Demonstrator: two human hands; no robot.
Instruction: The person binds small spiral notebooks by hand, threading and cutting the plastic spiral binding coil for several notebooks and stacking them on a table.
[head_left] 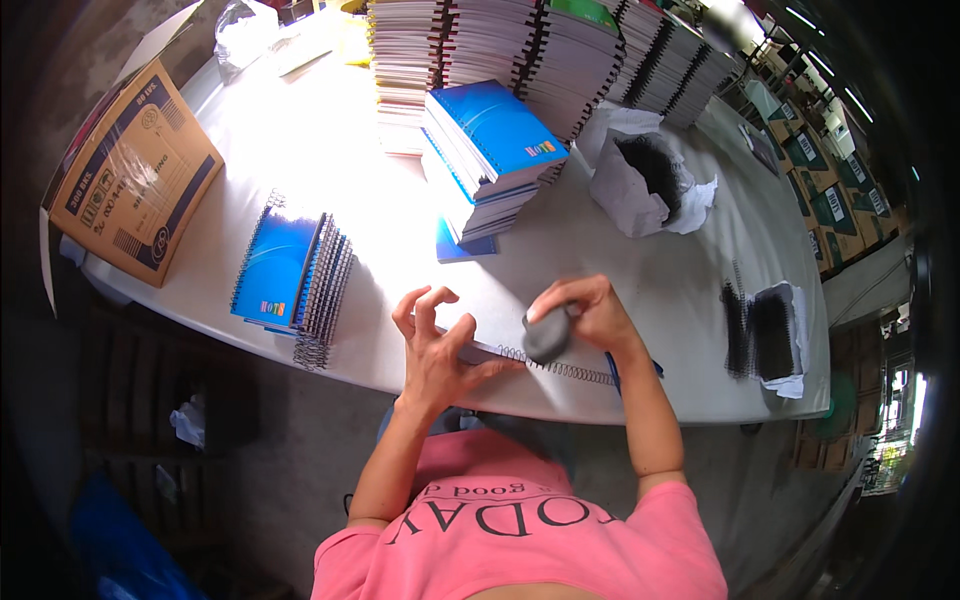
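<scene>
Near the table's front edge, a thin pad of paper (482, 351) stands with its edge toward me. My left hand (440, 345) grips it, thumb along the near side and several fingers curled above. A metal spiral coil (570, 371) runs along its edge and sticks out to the right. Above the coil, my right hand (590, 308) is closed on a dark grey rounded object (547, 335), blurred, its exact kind unclear. This object is at or just over the coil; contact cannot be made out. A dark blue pen-like thing (613, 373) lies by my right forearm.
Blue spiral notebooks (275, 265) lie stacked at left, beside a cardboard box (140, 180). Another notebook stack (495, 130) stands ahead, before tall piles of bound paper (480, 45). Black coils lie in white paper (625, 195) and at the right (775, 330).
</scene>
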